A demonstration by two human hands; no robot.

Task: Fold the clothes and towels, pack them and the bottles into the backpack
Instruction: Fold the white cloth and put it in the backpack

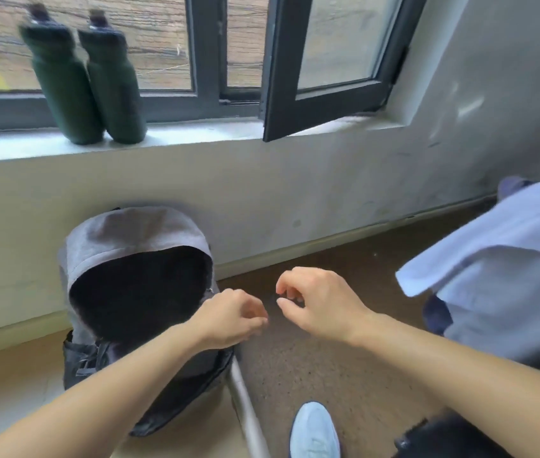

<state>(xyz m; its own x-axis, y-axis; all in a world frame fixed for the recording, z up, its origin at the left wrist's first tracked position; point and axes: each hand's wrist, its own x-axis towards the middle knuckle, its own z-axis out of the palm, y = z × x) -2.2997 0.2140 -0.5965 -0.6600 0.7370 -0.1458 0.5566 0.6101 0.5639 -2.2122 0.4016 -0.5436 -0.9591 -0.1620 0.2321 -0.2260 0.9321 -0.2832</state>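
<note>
2 hands hover by the open backpack under the window.

Nearest, a pale shoe (314,431) stands on the brown floor beside a slanting metal tube (245,401). Above them the left hand (232,320) is at the backpack's right edge with curled fingers; whether it grips anything cannot be told. The right hand (320,304), just beside it, brings thumb and forefinger together round a small dark blur, unclear what. The grey backpack (136,229) leans against the wall, mouth gaping. Light-blue cloth (500,259) lies at right. Farther, 2 green bottles (63,81) (113,84) stand touching on the sill (196,133).
</note>
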